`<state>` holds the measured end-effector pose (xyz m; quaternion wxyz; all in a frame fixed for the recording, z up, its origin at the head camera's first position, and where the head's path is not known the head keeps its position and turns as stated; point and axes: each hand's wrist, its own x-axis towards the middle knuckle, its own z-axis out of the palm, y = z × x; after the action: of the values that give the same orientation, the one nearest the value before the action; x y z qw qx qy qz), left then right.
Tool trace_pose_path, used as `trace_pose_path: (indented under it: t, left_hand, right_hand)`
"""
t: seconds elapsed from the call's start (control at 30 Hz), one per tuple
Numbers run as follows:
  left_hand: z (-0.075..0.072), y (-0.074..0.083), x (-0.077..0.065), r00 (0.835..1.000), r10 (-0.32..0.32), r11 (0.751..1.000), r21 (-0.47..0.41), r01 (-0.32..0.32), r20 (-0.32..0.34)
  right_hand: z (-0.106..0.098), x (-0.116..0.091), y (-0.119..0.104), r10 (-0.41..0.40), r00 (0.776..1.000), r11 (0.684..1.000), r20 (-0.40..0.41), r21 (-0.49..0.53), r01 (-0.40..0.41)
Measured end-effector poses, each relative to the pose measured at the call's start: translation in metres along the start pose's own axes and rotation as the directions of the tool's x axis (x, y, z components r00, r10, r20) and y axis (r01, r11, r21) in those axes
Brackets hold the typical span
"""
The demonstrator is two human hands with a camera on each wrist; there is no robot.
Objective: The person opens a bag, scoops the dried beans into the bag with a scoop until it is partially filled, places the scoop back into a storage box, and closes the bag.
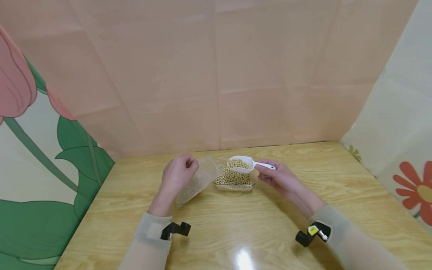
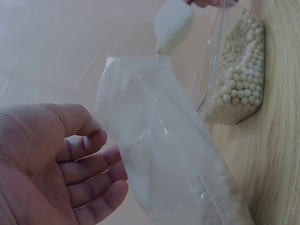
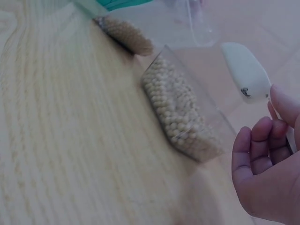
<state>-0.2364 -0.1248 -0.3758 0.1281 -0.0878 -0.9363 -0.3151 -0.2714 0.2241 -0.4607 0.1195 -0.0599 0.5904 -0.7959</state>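
Observation:
My left hand (image 1: 179, 171) pinches the edge of a clear plastic bag (image 2: 145, 108) between thumb and forefinger. Round pale beans lie in the lower part of the bag, seen through its film in the left wrist view. In my right hand (image 1: 278, 176) is the handle of a white scoop (image 1: 250, 163), its bowl loaded with beans. The scoop is held above a clear rectangular container (image 1: 234, 187) heaped with the same beans (image 2: 243, 70), its tip toward the bag's mouth. The right wrist view shows the scoop's underside, with a dark mark on it.
All of this is on a wood-grain table (image 1: 222, 232). A pinkish cloth wall (image 1: 216, 75) rises behind the table's far edge. Flower-patterned panels stand to the left and right. A black camera mount (image 1: 175, 229) is strapped on each forearm.

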Motion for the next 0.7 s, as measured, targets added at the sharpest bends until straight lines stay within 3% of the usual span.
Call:
trace_pose_path:
  t: [0.43,0.7]
  left_hand:
    - [0.0,0.0,-0.001,1.0,0.0,1.0,-0.003,0.0,-0.002]
    - [-0.001,0.001,-0.001,1.0,0.001,1.0,0.006,-0.001,-0.01]
  right_hand:
    - [0.025,-0.003,-0.032,-0.027,0.999,0.999,0.031,-0.04,0.028]
    - [0.048,0.0,-0.035,-0.029,0.999,0.996,0.046,-0.087,0.033]
